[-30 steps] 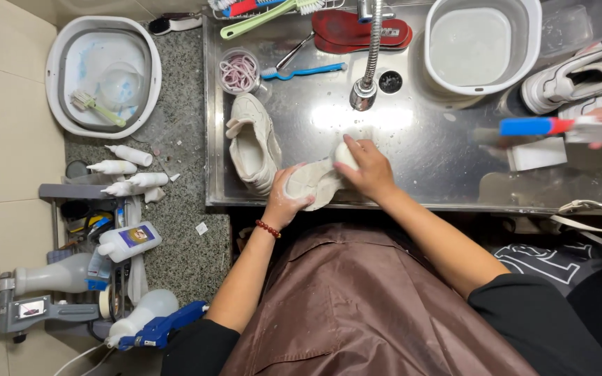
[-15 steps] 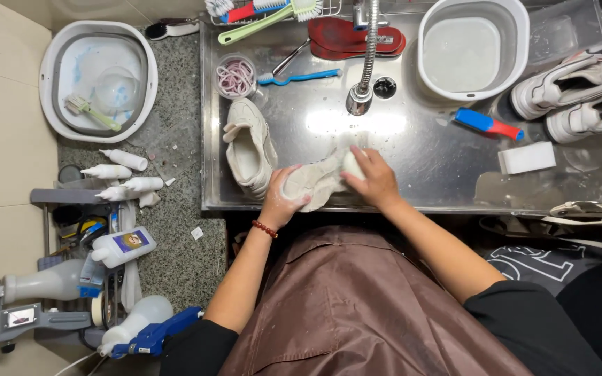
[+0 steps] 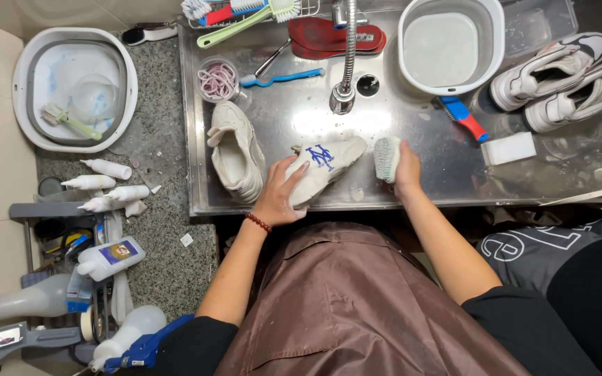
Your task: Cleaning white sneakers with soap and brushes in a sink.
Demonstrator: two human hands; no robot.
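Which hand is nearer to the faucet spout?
Right. The right hand, holding a scrub brush, sits just below and right of the faucet spout; the left hand grips the white sneaker farther down-left.

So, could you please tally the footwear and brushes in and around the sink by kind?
Whole shoes: 4, namely the white shoe under the left hand, its mate and two sneakers.
Red insoles: 1 pair.
Brushes: 7, including the scrub brush in the right hand.
Total: 12 entries.
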